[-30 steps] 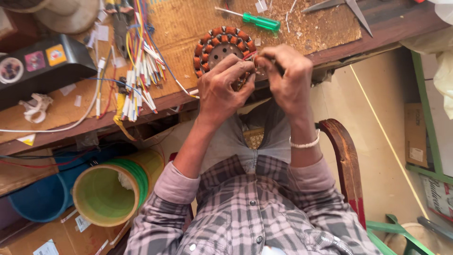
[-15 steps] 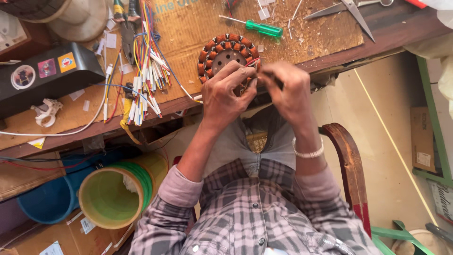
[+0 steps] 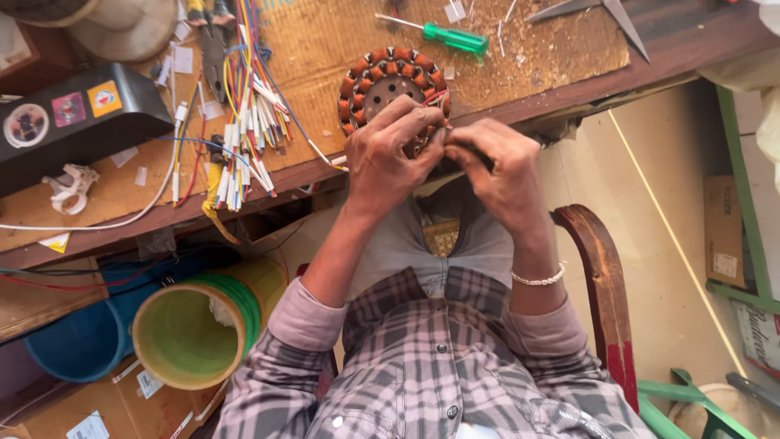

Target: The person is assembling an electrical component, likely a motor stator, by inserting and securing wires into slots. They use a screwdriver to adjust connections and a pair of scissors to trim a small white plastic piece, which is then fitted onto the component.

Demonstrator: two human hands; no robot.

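Observation:
A round motor stator (image 3: 388, 80) with copper-wound coils lies on the brown workbench (image 3: 325, 49) near its front edge. My left hand (image 3: 392, 156) rests on the stator's near rim, fingers curled over its red lead wires. My right hand (image 3: 497, 172) sits just right of it, fingertips pinched together against the left hand's fingers on something small and dark. What the fingers pinch is hidden. Both forearms wear plaid sleeves, and a beaded bracelet (image 3: 536, 279) circles the right wrist.
A green-handled screwdriver (image 3: 451, 36), scissors (image 3: 593, 10), a bundle of coloured wires (image 3: 244, 122), pliers (image 3: 213, 49) and a black box (image 3: 73, 122) lie on the bench. Below are a yellow-green bucket (image 3: 183, 333), a blue tub (image 3: 73, 341) and a wooden chair arm (image 3: 605, 301).
The view has shifted slightly, with the bench sliding in the frame. Both hands stay together at the stator's near rim, fingers working slightly.

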